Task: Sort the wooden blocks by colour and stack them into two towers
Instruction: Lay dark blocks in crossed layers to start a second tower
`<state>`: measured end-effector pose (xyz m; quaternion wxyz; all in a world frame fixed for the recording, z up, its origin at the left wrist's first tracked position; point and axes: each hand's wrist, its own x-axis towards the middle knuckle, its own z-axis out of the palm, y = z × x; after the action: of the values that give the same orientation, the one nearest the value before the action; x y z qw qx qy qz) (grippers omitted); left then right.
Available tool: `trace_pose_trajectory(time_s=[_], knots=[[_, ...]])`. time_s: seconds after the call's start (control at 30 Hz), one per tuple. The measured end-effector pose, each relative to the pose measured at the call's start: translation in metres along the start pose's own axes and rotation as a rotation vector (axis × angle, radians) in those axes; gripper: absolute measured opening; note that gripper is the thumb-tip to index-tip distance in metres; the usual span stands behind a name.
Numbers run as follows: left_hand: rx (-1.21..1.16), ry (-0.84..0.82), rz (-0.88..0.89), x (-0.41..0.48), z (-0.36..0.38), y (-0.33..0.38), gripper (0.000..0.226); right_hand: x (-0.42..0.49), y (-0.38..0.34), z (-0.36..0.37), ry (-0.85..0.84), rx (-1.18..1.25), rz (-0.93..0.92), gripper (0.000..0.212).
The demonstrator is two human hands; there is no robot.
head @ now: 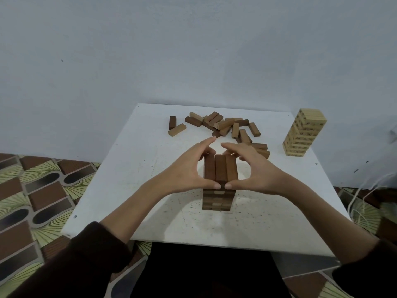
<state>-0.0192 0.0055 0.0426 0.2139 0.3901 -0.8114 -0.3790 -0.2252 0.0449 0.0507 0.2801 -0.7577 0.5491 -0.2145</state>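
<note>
**Dark tower: both hands squaring the top layer**

The white table (133, 190) is carrying all the work. The pale tower (305, 134) is standing at its far right corner, well apart from the hands; this placement is judged to be keeping built work clear of the arms. The dark tower (218, 198) is standing at the table's centre, nearer the person, where both arms are reaching it evenly. Behind it a loose pile (225, 125) of dark and pale blocks is lying mixed, so the sorting is judged only part done.

The left hand (189, 168) and right hand (255, 168) are flanking the dark tower, palms facing each other. Together they are clasping the top layer (221, 171), three dark blocks lying side by side. The thumbs (217, 186) are pressing its near end, almost touching one another. Curled fingers are hooking over the far end, with the index fingers pointing out above. The grip is judged to be squaring the layer flush.
</note>
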Motion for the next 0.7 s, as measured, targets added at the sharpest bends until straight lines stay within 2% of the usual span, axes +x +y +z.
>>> trace_pose_trajectory(time_s=[0.3, 0.7], knots=[[-0.015, -0.012, -0.039, -0.0069, -0.0003, 0.0003, 0.105, -0.0051, 0.0044, -0.0019, -0.007, -0.019, 0.03, 0.089], [-0.031, -0.017, -0.036, -0.0089, 0.0047, 0.0007, 0.107, -0.0071, -0.0023, 0.0011, -0.041, -0.013, 0.03, 0.099]])
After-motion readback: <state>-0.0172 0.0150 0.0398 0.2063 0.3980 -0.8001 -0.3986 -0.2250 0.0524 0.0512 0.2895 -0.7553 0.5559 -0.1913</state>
